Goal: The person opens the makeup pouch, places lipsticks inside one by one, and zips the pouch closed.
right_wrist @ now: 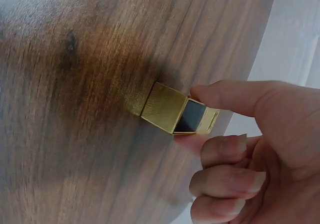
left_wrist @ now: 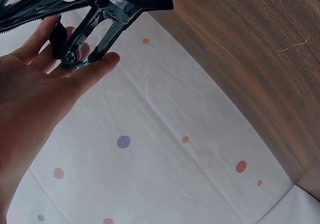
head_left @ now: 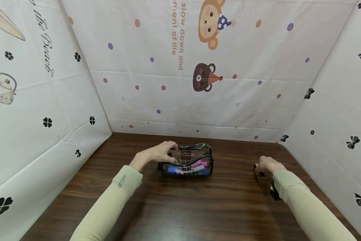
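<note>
A clear pencil case [head_left: 195, 154] with black trim lies on the brown table, holding pink, blue and grey pens. My left hand [head_left: 160, 152] grips its left end, thumb at the front and fingertips at the top. In the left wrist view, the fingers [left_wrist: 95, 73] lie against the looped black trim [left_wrist: 100, 38] beside the zip. Far to the right, my right hand [head_left: 268, 164] pinches a small gold rectangular piece with a dark panel [right_wrist: 165, 107] between thumb and index finger. The other right-hand fingers [right_wrist: 222, 179] are curled beneath, close over the table.
The dark wooden table [head_left: 204, 207] runs back to a white printed sheet [head_left: 168, 100] hung as a wall. More white sheeting [head_left: 57, 144] closes off the left side, and a bow-printed sheet [head_left: 334, 117] stands close beyond my right hand.
</note>
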The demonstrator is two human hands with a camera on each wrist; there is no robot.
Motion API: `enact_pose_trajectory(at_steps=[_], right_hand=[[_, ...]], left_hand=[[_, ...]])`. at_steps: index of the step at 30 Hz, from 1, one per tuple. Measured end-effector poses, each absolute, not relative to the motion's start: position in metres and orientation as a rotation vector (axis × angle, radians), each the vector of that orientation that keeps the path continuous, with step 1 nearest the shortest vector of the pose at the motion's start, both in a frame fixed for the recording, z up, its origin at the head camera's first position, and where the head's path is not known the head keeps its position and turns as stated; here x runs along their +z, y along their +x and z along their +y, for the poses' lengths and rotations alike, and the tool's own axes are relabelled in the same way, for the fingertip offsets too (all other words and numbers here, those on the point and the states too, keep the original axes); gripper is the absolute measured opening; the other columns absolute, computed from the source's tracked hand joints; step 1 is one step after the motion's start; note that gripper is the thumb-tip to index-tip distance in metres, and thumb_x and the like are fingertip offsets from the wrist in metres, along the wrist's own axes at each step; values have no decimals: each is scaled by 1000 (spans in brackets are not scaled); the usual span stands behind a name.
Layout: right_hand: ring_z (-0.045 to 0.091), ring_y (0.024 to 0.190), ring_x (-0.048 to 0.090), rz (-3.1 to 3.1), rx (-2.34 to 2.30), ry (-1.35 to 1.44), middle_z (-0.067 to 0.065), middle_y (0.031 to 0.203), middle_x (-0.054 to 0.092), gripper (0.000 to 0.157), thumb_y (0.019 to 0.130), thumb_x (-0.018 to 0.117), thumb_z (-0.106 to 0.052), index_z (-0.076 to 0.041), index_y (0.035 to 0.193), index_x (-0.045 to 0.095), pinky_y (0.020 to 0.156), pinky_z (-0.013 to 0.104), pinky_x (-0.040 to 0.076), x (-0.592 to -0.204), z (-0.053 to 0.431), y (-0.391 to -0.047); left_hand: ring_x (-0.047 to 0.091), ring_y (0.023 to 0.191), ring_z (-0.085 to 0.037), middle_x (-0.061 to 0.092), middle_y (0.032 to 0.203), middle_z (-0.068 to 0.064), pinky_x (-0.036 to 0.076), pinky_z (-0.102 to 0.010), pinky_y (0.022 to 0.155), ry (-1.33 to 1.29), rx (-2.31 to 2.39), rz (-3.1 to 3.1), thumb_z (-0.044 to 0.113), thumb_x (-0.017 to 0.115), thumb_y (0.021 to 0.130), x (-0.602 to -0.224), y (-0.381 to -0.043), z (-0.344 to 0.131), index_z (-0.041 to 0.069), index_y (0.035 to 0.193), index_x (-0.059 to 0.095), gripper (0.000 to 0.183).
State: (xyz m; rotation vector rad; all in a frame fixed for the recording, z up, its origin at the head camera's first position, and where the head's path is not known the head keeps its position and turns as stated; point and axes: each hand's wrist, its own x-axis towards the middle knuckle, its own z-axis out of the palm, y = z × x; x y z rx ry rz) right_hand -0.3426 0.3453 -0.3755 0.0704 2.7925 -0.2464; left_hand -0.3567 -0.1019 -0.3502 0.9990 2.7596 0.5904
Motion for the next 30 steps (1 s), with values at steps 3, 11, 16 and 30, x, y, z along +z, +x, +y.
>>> enact_pose_trajectory(at_steps=[3, 11, 16, 30], right_hand=[[15, 52, 39, 2804, -286, 45, 4, 63, 43, 13, 80, 56, -14, -5, 70, 52, 51, 32, 34, -379, 346, -343], [10, 45, 30, 2825, -391, -26, 1, 57, 38, 12, 82, 52, -13, -3, 76, 49, 48, 29, 31, -374, 333, -345], [12, 49, 34, 2858, -365, -72, 3, 62, 40, 17, 84, 55, -18, -5, 76, 48, 51, 30, 32, -364, 322, -347], [10, 45, 33, 2931, -286, -132, -5, 49, 35, 26, 83, 59, -22, -12, 62, 47, 46, 27, 29, -337, 299, -361]], left_hand=[[42, 118, -22, 43, 128, -5, 40, -38, 92, 994, 591, 2763, 33, 63, 82, -351, -356, -101, 8, 125, 44, 53], [43, 117, -26, 44, 127, -7, 40, -40, 91, 986, 629, 2754, 30, 63, 82, -349, -355, -100, 8, 125, 44, 51], [43, 116, -25, 44, 127, -6, 40, -39, 91, 991, 606, 2759, 32, 63, 82, -350, -355, -101, 9, 125, 44, 52], [43, 115, -23, 44, 127, -5, 40, -39, 91, 1006, 581, 2767, 37, 62, 82, -350, -355, -102, 8, 126, 44, 55]])
